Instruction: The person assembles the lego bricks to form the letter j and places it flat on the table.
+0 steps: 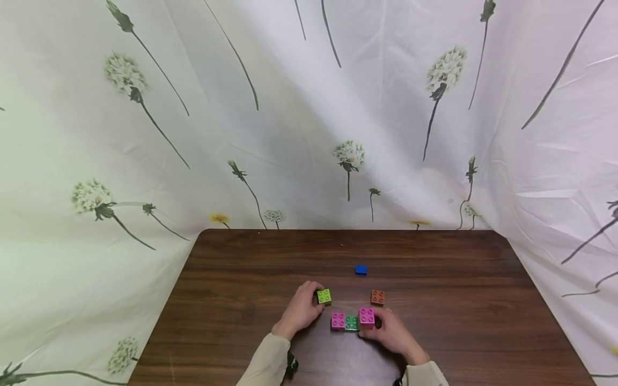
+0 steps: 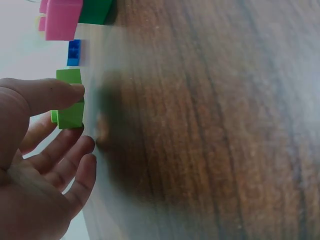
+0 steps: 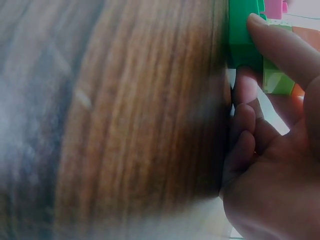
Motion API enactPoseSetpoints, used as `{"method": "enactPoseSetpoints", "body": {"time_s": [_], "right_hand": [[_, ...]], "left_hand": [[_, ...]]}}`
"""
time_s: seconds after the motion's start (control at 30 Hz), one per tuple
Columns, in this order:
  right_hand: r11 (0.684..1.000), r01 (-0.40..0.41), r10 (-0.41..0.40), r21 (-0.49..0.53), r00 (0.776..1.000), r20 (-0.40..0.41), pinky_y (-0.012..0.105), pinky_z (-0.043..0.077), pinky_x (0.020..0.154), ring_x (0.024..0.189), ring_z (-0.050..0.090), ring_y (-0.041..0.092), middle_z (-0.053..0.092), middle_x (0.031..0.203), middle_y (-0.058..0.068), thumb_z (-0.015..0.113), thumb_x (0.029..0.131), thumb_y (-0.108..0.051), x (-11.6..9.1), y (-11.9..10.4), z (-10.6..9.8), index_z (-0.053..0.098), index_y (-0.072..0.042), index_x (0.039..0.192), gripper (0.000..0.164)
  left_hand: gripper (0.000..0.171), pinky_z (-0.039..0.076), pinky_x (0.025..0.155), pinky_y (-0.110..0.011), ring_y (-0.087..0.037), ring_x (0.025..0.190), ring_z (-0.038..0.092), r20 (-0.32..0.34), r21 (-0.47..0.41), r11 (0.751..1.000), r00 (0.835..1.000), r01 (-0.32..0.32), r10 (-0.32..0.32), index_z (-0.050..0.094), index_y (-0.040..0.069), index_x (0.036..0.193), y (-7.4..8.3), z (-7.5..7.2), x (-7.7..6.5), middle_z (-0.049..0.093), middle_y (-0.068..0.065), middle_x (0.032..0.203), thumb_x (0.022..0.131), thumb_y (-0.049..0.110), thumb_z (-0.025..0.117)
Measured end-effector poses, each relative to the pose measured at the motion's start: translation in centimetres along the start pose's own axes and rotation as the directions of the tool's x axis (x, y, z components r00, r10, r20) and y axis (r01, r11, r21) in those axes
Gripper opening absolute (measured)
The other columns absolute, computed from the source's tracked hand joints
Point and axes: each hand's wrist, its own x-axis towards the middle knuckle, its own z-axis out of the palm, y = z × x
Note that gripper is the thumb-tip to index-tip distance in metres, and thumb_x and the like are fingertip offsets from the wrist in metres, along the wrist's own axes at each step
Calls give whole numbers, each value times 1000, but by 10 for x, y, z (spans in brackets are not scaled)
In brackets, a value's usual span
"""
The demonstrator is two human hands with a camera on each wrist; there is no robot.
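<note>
My left hand (image 1: 301, 309) pinches a lime green toy brick (image 2: 70, 117) between thumb and fingers, its studs facing up; the other fingers are loosely bent. To its right, my right hand (image 1: 390, 331) grips the right end of a built piece, with the thumb on the green base brick (image 3: 242, 42). A pink brick (image 1: 338, 321) sits on the left end of this base. On the right end rises a stack, with a lime brick (image 3: 278, 81) low down, orange above it, and another pink brick (image 1: 366, 316) on top.
An orange-brown brick (image 1: 377, 297) lies just beyond my right hand. Farther back on the dark wooden table (image 1: 232, 300) is a small blue brick (image 1: 361, 270). A white cloth (image 1: 299, 177) printed with dandelions hangs behind the table's far edge.
</note>
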Motion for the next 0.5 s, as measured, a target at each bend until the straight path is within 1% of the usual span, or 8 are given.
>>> {"method": "enactPoseSetpoints", "body": {"time_s": [0.13, 0.33, 0.5], "right_hand": [[1000, 7, -7, -3, 1000, -6, 26, 44, 78, 86, 55, 6, 65, 94, -8, 80, 76, -32, -1, 0, 0, 68, -16, 110, 40], [1000, 14, -14, -4, 1000, -6, 25, 43, 76, 85, 54, 5, 65, 94, -8, 80, 76, -32, -1, 0, 0, 68, -16, 111, 41], [1000, 6, -6, 3, 1000, -5, 26, 43, 78, 86, 54, 6, 65, 94, -8, 80, 76, -32, 0, 0, 0, 68, -16, 111, 40]], "left_hand": [[32, 48, 87, -40, -17, 100, 53, 6, -12, 1000, 1000, 11, -11, 59, 10, 115, 2, -2, 1, 58, -4, 112, 85, 11, 70], [32, 49, 88, -41, -19, 103, 56, -1, -26, 1000, 1000, 1, -1, 59, 10, 115, 3, -5, 1, 59, -6, 112, 85, 10, 70], [32, 49, 84, -38, -18, 98, 55, -19, -45, 999, 1000, -15, 14, 59, 9, 114, 8, -9, 3, 58, -5, 110, 84, 10, 71]]}}
